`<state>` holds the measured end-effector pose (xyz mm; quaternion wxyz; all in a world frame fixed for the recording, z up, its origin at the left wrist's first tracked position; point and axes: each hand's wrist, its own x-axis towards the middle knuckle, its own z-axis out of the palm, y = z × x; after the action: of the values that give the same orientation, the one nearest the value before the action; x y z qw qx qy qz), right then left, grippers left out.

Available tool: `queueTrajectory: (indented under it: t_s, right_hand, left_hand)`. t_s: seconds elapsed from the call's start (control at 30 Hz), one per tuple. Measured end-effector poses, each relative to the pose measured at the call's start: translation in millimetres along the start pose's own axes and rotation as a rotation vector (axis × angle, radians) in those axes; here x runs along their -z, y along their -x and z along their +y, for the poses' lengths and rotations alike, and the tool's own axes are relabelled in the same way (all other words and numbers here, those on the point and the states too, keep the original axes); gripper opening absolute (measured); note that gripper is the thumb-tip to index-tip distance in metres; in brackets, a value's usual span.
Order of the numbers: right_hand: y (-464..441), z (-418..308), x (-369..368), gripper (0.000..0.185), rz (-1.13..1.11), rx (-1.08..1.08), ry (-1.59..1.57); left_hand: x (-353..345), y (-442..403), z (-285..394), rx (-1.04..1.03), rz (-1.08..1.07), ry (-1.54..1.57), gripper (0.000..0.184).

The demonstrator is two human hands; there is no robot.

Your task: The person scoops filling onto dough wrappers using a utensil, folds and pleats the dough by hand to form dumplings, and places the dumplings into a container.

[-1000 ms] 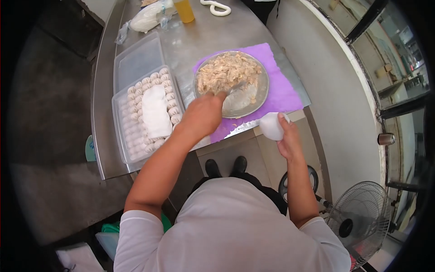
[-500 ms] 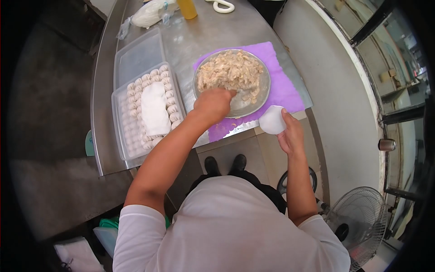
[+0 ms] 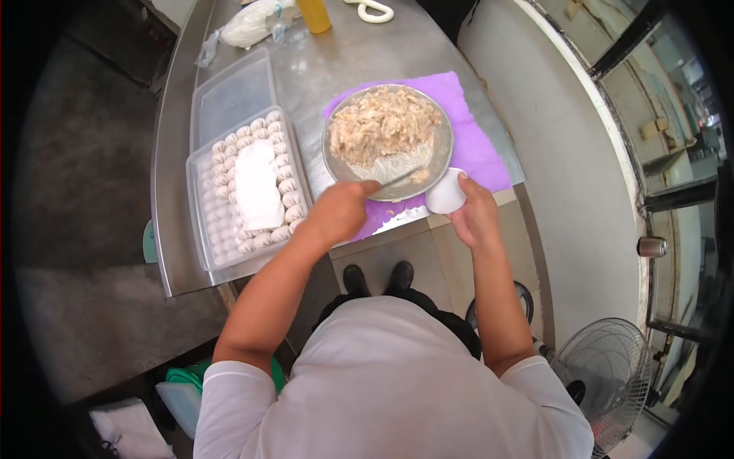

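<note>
My left hand is closed on a thin spatula whose blade lies low over the near side of a round metal bowl. Pale minced filling is heaped on the bowl's far side, with a small lump near the blade. At the bowl's near right rim, my right hand pinches a round white dumpling wrapper by its edge. Left of the bowl, a clear plastic box contains rows of pleated dumplings, partly covered by a white cloth.
A purple cloth lies under the bowl on the steel table. The box's lid lies behind it. A white plastic bag and a yellow bottle are at the back. A wire fan stands low at the right.
My left hand has drawn back toward me from the filling, bringing the spatula's blade into view. My right hand has moved the wrapper left, up to the bowl's rim.
</note>
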<state>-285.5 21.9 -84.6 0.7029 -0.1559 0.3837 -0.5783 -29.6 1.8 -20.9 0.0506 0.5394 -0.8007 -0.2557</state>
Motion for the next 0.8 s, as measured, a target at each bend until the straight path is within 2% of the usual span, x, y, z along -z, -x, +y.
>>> queueTrajectory:
  t_s: [0.03, 0.1, 0.2, 0.23, 0.37, 0.43, 0.53, 0.67, 0.7, 0.73, 0.8]
  right_hand:
    - [0.5, -0.9, -5.6, 0.035, 0.001, 0.002, 0.000]
    - [0.4, -5.1, -11.2, 0.038, -0.023, -0.019, -0.047]
    - [-4.8, -2.1, -7.7, 0.039, 0.006, -0.017, -0.115]
    - [-5.2, -1.7, -6.0, 0.039, 0.008, -0.018, -0.111]
    - [-1.4, -8.5, 2.5, 0.039, 0.029, -0.067, -0.142]
    - [3.7, -12.2, 6.8, 0.040, 0.045, -0.101, -0.138]
    - [5.7, -13.8, 8.2, 0.044, -0.036, -0.146, -0.140]
    - [9.4, -13.8, 12.7, 0.046, -0.005, -0.150, -0.226]
    - [9.9, -13.8, 13.5, 0.046, 0.008, -0.163, -0.270]
    - [9.7, -11.8, 14.8, 0.046, 0.008, -0.161, -0.275]
    - [5.4, -5.0, 18.4, 0.046, 0.016, -0.183, -0.319]
  left_hand:
    - [-4.8, 5.3, 0.7, -0.002, 0.000, 0.000, 0.044]
    - [-12.3, 13.7, 9.2, -0.053, 0.104, 0.276, 0.042]
    - [-10.0, 28.5, 32.5, -0.022, 0.100, 0.344, 0.042]
    - [-21.4, 29.9, 29.7, -0.138, 0.183, 0.273, 0.045]
    - [-1.8, 32.4, 37.9, -0.204, 0.175, 0.153, 0.047]
    - [20.7, 30.3, 46.4, -0.080, 0.077, 0.102, 0.049]
    - [14.3, 26.3, 51.0, -0.192, 0.010, 0.021, 0.047]
    - [27.8, 36.4, 41.2, -0.168, 0.042, 0.063, 0.044]
    - [25.2, 39.4, 35.0, -0.103, 0.059, 0.119, 0.044]
    - [20.1, 42.9, 31.0, -0.037, 0.077, 0.177, 0.043]
    - [-8.4, 51.2, 38.0, -0.066, 0.089, 0.129, 0.044]
